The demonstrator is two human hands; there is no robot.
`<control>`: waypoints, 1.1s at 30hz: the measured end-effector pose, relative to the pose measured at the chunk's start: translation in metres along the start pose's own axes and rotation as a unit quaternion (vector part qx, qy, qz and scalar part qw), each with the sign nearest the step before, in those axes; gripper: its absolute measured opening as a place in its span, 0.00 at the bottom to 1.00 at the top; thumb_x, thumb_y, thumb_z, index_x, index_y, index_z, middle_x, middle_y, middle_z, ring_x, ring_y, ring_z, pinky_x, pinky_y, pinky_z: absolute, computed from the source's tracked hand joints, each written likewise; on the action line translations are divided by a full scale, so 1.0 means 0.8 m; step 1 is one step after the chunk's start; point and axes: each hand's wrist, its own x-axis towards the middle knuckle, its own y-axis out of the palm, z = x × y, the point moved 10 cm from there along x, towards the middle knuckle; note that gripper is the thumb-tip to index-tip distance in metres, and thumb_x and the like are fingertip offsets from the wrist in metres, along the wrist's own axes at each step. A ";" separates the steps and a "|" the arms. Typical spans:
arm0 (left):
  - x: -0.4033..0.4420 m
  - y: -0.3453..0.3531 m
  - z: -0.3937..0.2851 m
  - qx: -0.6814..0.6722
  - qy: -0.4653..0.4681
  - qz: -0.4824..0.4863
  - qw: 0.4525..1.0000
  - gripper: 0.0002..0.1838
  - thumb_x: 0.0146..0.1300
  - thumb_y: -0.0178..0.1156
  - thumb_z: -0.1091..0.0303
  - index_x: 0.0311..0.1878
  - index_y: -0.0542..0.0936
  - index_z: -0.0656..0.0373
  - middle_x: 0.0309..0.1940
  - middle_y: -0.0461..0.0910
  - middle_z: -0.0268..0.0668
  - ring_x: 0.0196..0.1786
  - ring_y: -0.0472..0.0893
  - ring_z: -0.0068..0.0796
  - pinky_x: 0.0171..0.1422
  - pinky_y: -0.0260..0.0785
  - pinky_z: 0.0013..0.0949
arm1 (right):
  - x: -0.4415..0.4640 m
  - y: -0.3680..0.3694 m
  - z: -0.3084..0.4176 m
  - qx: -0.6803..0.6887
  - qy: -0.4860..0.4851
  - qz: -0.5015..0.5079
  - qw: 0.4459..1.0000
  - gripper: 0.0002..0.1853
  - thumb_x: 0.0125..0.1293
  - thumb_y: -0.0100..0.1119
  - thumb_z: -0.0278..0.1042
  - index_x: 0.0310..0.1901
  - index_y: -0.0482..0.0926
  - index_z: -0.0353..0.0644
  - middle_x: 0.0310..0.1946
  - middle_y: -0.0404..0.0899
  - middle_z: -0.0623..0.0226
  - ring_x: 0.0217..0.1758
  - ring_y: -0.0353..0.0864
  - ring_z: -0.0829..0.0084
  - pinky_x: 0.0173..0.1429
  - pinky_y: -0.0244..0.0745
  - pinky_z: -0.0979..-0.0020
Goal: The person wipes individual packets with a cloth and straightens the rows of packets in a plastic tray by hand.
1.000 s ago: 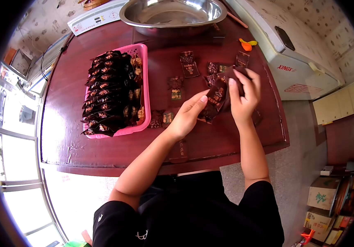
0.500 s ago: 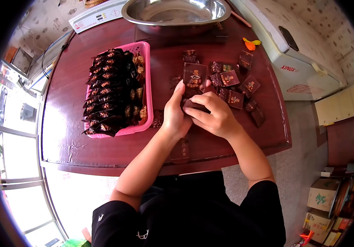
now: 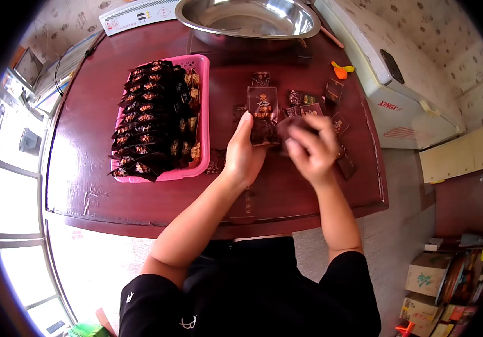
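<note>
Centrally in the frame, my left hand has its grip closed on a printed packet, the thumb pointing up along its left edge. The packet's flat printed part is towards the top and its dark, bulging part below. Just right of it, my right hand is blurred, fingers bent beside a dark brown piece; I cannot tell whether that grip is closed on it.

Several loose packets lie on the worktop, right of centre and partly behind my right hand. Left of my hands stands a pink basket, holding a row of dark packets packed closely together. A steel basin sits at the top of the frame, with an orange and yellow object to its lower right, near the worktop's edge.
</note>
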 end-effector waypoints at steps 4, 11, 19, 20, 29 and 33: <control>-0.003 -0.013 0.013 0.034 -0.026 -0.024 0.999 0.19 0.78 0.43 0.55 0.59 0.75 0.58 0.53 0.80 0.38 0.56 0.78 0.32 0.66 0.67 0.38 | -0.004 0.047 0.008 -0.011 -0.006 0.081 0.997 0.18 0.52 0.71 0.23 0.47 0.85 0.43 0.46 0.78 0.61 0.47 0.79 0.61 0.50 0.76 0.62; -0.006 0.010 0.013 0.071 -0.033 0.019 0.997 0.16 0.78 0.44 0.61 0.61 0.74 0.55 0.51 0.81 0.31 0.47 0.81 0.25 0.50 0.77 0.35 | -0.020 -0.016 -0.070 0.035 0.162 -0.082 0.983 0.11 0.66 0.60 0.24 0.48 0.78 0.31 0.49 0.78 0.56 0.51 0.79 0.60 0.56 0.73 0.64; -0.003 -0.013 -0.005 0.071 0.012 -0.038 0.997 0.13 0.78 0.47 0.61 0.55 0.75 0.55 0.41 0.81 0.31 0.39 0.80 0.22 0.45 0.75 0.27 | -0.010 0.044 0.014 0.121 -0.003 0.115 0.986 0.16 0.48 0.72 0.27 0.42 0.84 0.41 0.40 0.78 0.61 0.38 0.83 0.63 0.39 0.80 0.66; 0.001 -0.029 0.000 0.117 -0.009 -0.033 0.993 0.12 0.78 0.46 0.61 0.54 0.75 0.55 0.40 0.80 0.30 0.40 0.79 0.20 0.46 0.74 0.27 | -0.012 0.045 0.013 0.124 -0.002 0.119 0.985 0.17 0.48 0.72 0.26 0.43 0.84 0.41 0.40 0.78 0.61 0.38 0.82 0.63 0.39 0.80 0.66; -0.008 -0.016 0.020 0.228 -0.049 -0.088 0.968 0.14 0.79 0.46 0.58 0.44 0.78 0.55 0.33 0.79 0.24 0.35 0.75 0.12 0.42 0.68 0.22 | -0.004 -0.014 -0.027 -0.059 0.077 -0.055 0.994 0.14 0.55 0.69 0.23 0.45 0.83 0.39 0.42 0.77 0.59 0.42 0.80 0.60 0.45 0.77 0.64; -0.004 -0.048 0.021 0.157 -0.112 -0.115 0.974 0.13 0.77 0.50 0.55 0.42 0.78 0.50 0.30 0.79 0.24 0.31 0.76 0.15 0.34 0.68 0.25 | 0.005 -0.017 -0.024 -0.022 0.084 -0.029 0.996 0.14 0.54 0.70 0.22 0.43 0.85 0.41 0.42 0.78 0.62 0.41 0.81 0.63 0.43 0.78 0.65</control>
